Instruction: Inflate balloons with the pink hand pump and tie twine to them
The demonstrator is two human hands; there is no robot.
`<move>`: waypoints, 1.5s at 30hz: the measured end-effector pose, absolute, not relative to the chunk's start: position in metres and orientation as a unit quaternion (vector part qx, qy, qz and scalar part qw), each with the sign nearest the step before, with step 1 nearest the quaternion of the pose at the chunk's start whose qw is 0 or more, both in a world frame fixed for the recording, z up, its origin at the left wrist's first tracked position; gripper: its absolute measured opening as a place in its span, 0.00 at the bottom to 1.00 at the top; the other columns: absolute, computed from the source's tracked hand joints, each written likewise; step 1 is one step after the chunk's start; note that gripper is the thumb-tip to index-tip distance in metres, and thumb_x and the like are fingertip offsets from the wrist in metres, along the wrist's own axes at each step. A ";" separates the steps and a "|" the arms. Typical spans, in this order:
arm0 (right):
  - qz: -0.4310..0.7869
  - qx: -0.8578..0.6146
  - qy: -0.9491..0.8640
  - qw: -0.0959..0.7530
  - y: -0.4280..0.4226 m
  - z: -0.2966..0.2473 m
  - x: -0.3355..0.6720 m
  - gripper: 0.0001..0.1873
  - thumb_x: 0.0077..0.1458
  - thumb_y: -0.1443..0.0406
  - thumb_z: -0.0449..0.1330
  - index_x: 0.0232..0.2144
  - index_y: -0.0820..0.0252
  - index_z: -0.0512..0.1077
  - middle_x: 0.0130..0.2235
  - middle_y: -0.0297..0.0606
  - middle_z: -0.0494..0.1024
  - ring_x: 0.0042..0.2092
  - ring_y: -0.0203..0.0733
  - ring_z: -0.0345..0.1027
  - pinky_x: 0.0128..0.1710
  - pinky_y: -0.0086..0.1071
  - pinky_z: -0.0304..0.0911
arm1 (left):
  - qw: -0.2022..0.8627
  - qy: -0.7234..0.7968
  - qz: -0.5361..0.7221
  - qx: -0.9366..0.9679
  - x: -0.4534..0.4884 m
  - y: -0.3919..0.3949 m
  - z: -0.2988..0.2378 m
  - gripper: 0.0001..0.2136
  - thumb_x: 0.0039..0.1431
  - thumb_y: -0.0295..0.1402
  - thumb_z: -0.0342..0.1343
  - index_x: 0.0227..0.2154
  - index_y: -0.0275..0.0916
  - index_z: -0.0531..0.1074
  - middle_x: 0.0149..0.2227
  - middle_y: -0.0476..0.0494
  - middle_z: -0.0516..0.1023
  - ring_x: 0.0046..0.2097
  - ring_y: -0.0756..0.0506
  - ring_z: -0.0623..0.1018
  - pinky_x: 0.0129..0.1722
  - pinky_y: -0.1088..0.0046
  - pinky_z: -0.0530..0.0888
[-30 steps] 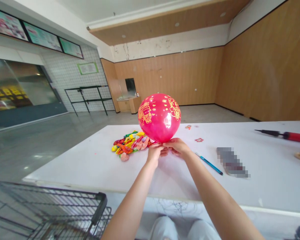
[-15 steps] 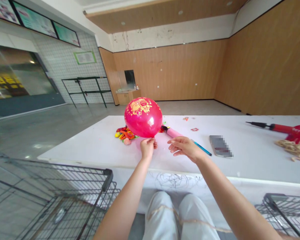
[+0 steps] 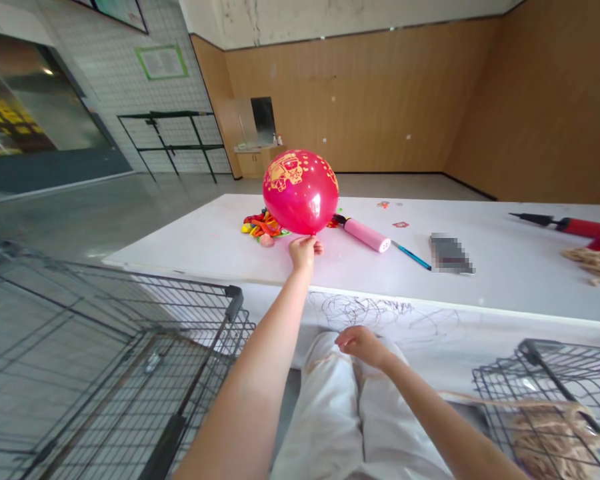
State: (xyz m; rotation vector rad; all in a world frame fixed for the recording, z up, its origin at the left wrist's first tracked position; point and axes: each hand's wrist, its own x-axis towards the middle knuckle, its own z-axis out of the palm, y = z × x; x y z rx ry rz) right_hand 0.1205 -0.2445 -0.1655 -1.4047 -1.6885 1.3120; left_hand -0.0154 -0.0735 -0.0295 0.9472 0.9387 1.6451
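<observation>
A round pink-red balloon [image 3: 300,193] with yellow printed figures stands upright above the white table. Its neck is pinched between the fingertips of my left hand [image 3: 305,252]. My right hand [image 3: 363,347] is over my lap with its fingers curled together. Close by, a thin strand of twine [image 3: 324,359] crosses my trousers. Whether the right fingers hold that strand is hidden. Behind the balloon lies a pile of uninflated balloons [image 3: 260,225]. A pink balloon pump [image 3: 366,235] and a blue pen [image 3: 413,255] rest to the right of my left hand.
A phone [image 3: 450,253] lies right of the pen. Farther right are a red pump [image 3: 583,227] and some twine [image 3: 595,263]. Wire carts flank me, left [image 3: 195,293] and right [image 3: 550,347]. The right one holds a ball of twine [image 3: 545,437].
My right hand has dropped from beside the balloon's neck down to my lap. The left hand still pinches the neck. The view has tipped downward.
</observation>
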 end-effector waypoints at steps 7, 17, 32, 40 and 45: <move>0.301 -0.554 -0.758 0.168 -0.252 -0.204 0.082 0.13 0.45 0.69 0.64 0.36 0.55 0.80 0.42 0.41 0.79 0.45 0.48 0.70 0.47 0.38 0.62 | 0.494 0.391 0.670 0.393 -0.014 -0.078 -0.028 0.07 0.42 0.30 0.59 0.18 0.34 0.67 0.16 0.48 0.69 0.18 0.52 0.69 0.21 0.75 0.69; 0.410 -0.520 -0.716 0.220 -0.248 -0.176 0.090 0.05 0.49 0.70 0.59 0.26 0.62 0.76 0.30 0.40 0.79 0.34 0.41 0.70 0.36 0.32 0.64 | 0.494 0.385 0.670 0.398 -0.015 -0.079 -0.030 0.07 0.43 0.32 0.60 0.19 0.34 0.68 0.15 0.49 0.69 0.18 0.52 0.69 0.20 0.76 0.69; 0.432 -0.411 -0.666 0.449 -0.209 0.023 0.125 0.10 0.44 0.60 0.67 0.24 0.62 0.76 0.23 0.33 0.73 0.26 0.32 0.62 0.27 0.27 0.59 | 0.491 0.383 0.642 0.446 -0.021 -0.085 -0.024 0.08 0.45 0.35 0.58 0.20 0.35 0.69 0.17 0.48 0.71 0.19 0.52 0.69 0.20 0.76 0.66; 0.441 -0.403 -0.638 0.486 -0.140 0.069 0.132 0.12 0.42 0.59 0.68 0.24 0.63 0.74 0.18 0.29 0.70 0.20 0.28 0.58 0.18 0.24 0.51 | 0.491 0.405 0.625 0.452 -0.026 -0.084 -0.024 0.12 0.42 0.40 0.61 0.24 0.34 0.72 0.22 0.46 0.74 0.21 0.51 0.71 0.19 0.77 0.66; 0.517 -0.342 -0.611 0.492 -0.107 0.080 0.123 0.18 0.41 0.55 0.69 0.26 0.62 0.70 0.22 0.34 0.76 0.23 0.33 0.69 0.22 0.25 0.64 | 0.483 0.417 0.619 0.458 -0.021 -0.082 -0.021 0.14 0.43 0.41 0.62 0.24 0.33 0.73 0.25 0.44 0.76 0.16 0.55 0.65 0.13 0.80 0.56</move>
